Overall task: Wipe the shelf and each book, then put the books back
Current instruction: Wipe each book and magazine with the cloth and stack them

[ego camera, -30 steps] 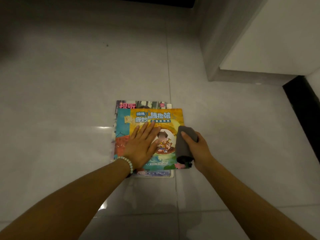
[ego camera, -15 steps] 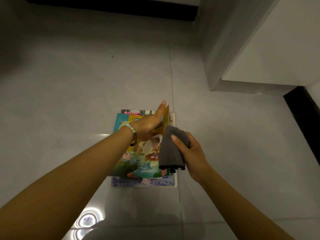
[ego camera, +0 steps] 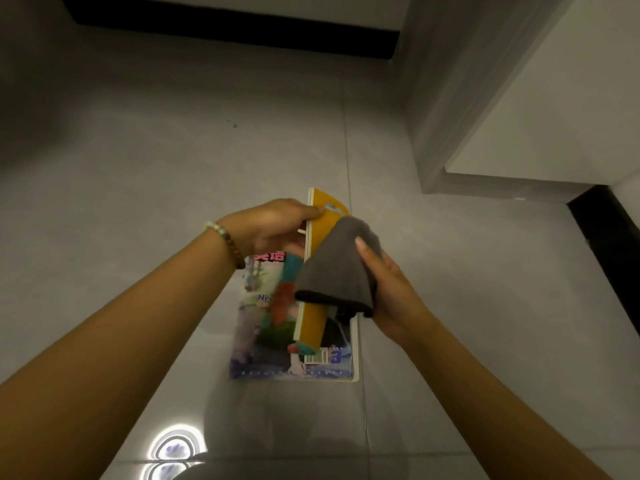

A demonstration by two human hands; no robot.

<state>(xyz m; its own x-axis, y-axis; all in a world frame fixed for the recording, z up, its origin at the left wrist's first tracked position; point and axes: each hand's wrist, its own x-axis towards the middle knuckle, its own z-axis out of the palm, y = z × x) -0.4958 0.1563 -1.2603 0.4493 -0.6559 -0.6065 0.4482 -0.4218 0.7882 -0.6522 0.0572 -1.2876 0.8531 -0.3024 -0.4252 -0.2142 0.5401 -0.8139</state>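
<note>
My left hand (ego camera: 277, 226) grips the top of a thin yellow-covered book (ego camera: 320, 233), which stands almost on edge above the floor. My right hand (ego camera: 384, 285) holds a folded grey cloth (ego camera: 337, 271) pressed against the book's yellow cover. Under them a second book (ego camera: 263, 341) with a colourful cover and a barcode lies flat on the grey floor tiles. The cloth hides the middle of the yellow book.
A pale cabinet or wall corner (ego camera: 485, 126) rises at the right, with a black baseboard (ego camera: 606, 244) beside it. Another dark strip (ego camera: 225, 26) runs along the far wall. A ceiling light reflects on the glossy floor (ego camera: 173, 448) near me.
My left hand went from lying flat on the yellow book to lifting it up on edge. The cloth in my right hand rose with it, uncovering the book beneath.
</note>
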